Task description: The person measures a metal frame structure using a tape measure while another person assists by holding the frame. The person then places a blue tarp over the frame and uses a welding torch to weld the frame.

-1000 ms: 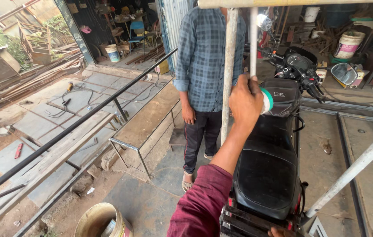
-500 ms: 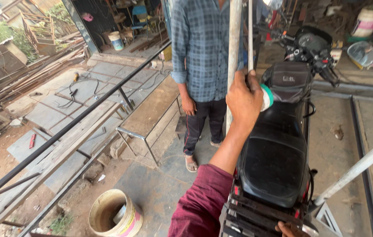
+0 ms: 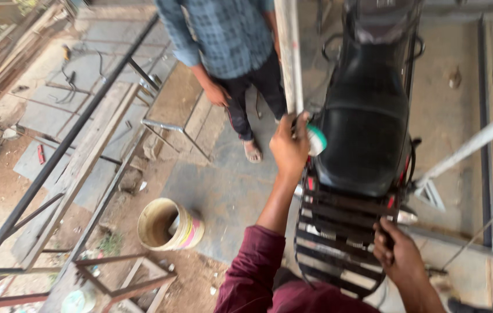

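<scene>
Two hands at work: the left hand (image 3: 290, 148) closed on a green-and-white can (image 3: 316, 139) against the pale upright pole (image 3: 289, 58), the right hand (image 3: 398, 255) gripping the motorcycle's rear rack (image 3: 339, 243); a slip could drop the can onto the black seat (image 3: 365, 122).

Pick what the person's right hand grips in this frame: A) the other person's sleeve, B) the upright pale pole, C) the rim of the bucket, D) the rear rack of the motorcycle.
D: the right hand closes on the bars of the motorcycle's rear rack, while the left hand is up at the pale pole.
</scene>
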